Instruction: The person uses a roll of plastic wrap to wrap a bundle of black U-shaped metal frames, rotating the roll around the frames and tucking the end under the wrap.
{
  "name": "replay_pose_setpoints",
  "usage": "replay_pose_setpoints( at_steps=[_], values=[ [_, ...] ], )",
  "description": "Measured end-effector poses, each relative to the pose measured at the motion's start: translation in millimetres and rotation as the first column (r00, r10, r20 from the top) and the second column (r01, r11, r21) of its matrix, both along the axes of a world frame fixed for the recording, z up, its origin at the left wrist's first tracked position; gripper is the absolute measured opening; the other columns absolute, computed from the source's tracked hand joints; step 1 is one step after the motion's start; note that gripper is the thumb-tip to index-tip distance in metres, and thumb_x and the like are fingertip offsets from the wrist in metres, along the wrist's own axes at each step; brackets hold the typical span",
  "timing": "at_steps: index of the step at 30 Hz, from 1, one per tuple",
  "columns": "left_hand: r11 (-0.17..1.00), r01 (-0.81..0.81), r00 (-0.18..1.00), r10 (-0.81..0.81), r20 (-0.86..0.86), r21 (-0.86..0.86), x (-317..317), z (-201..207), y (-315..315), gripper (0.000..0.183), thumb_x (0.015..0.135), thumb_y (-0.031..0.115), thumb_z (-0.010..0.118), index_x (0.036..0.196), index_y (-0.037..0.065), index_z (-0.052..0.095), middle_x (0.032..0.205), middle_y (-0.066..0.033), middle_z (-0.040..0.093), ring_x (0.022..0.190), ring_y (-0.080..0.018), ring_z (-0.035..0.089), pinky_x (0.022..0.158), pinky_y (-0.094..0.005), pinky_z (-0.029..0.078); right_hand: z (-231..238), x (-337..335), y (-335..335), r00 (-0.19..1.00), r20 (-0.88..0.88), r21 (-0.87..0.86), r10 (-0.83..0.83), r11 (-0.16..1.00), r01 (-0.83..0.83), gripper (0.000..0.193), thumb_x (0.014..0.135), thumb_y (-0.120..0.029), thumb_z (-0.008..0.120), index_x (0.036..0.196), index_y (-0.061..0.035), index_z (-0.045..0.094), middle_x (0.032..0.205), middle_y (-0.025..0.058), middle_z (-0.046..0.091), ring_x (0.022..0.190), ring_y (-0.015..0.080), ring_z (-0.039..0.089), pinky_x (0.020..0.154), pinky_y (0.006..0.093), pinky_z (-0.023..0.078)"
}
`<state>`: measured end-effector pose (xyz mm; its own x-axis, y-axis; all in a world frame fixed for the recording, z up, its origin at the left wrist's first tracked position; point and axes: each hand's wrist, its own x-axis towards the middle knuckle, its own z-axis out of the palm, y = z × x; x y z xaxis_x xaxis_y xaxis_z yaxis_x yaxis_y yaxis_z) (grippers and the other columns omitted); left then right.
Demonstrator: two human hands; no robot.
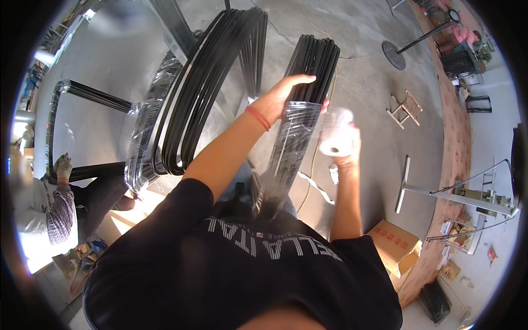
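A bundle of black tubes (312,58) stands upright in front of me. Clear plastic film (291,140) covers its nearer part, while the far end is bare. My left hand (283,96) grips the bundle just above the film's edge, thumb laid across the tubes. To the right of the bundle, my right hand (350,148) is closed on a roll of clear stretch film (336,137). A strip of film stretches from the roll to the bundle. The roll looks blurred and very bright, and my right fingers are partly hidden behind it.
Left of me lean large curved black tube frames (212,71), some wrapped in film. A co-worker's gloved hand (63,165) rests on another black frame at far left. A wooden stool (406,109), a round-based stand (394,55) and a cardboard box (393,245) are at the right.
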<state>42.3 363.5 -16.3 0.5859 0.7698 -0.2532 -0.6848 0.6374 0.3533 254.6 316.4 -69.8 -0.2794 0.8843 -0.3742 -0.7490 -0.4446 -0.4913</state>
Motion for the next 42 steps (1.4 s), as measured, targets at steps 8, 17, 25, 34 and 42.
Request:
replay_pose_setpoints(
  at_steps=[8,17,25,34,42],
  values=[
    [0.744,0.302,-0.231,0.664,-0.712,0.596,-67.6,9.4,-10.3,0.046,0.083,0.042,0.052,0.095,-0.002,0.058,0.091,-0.0207,0.059,0.084,-0.0255,0.060,0.073,-0.0337,0.046,-96.7,-149.8,36.3,0.969,-0.146,0.118,0.201,0.976,-0.184,0.044,0.080,-0.035,0.053,0.112,-0.0058,0.048,0.097,0.0083,0.055,0.085,0.0232,0.055,0.071,0.0406,0.049],
    [0.883,-0.155,0.848,0.349,-0.398,0.443,-104.5,-3.2,-59.4,0.043,0.075,0.033,0.060,0.112,0.011,0.052,0.105,-0.0082,0.056,0.096,-0.0196,0.053,0.078,-0.0328,0.042,-63.5,-166.7,43.5,0.994,0.014,0.261,0.110,0.959,-0.109,0.047,0.082,-0.042,0.053,0.118,-0.0129,0.048,0.111,0.0063,0.050,0.101,0.0228,0.050,0.080,0.0442,0.047],
    [0.982,-0.172,0.911,0.189,-0.367,0.078,-104.0,7.5,-35.9,0.047,0.074,0.024,0.064,0.110,-0.001,0.049,0.099,-0.0102,0.058,0.091,-0.0194,0.056,0.076,-0.0273,0.045,-57.8,-162.1,63.3,0.995,0.000,0.340,0.097,0.936,-0.091,0.046,0.083,-0.041,0.054,0.115,-0.0075,0.051,0.106,0.0083,0.054,0.097,0.0224,0.054,0.078,0.0396,0.049],
    [0.933,-0.210,0.771,0.341,-0.538,0.291,-92.9,55.9,-20.2,0.060,0.064,0.029,0.070,0.104,-0.012,0.050,0.085,-0.0170,0.061,0.071,-0.0241,0.062,0.060,-0.0315,0.051,-20.8,-62.5,74.5,0.834,0.539,0.154,0.120,0.959,-0.238,0.042,0.082,-0.032,0.056,0.105,0.0033,0.055,0.077,0.0099,0.059,0.069,0.0171,0.057,0.062,0.0251,0.047],
    [0.587,0.099,-0.235,0.798,-0.555,0.803,8.7,78.2,-40.4,0.059,0.055,0.026,0.067,0.096,-0.012,0.048,0.074,-0.0212,0.057,0.068,-0.0349,0.058,0.064,-0.0385,0.048,102.9,-88.0,45.0,0.881,0.473,0.269,0.007,0.951,-0.152,0.058,0.081,-0.037,0.057,0.120,0.0049,0.044,0.116,0.0143,0.050,0.104,0.0219,0.050,0.089,0.0307,0.039]
  ],
)
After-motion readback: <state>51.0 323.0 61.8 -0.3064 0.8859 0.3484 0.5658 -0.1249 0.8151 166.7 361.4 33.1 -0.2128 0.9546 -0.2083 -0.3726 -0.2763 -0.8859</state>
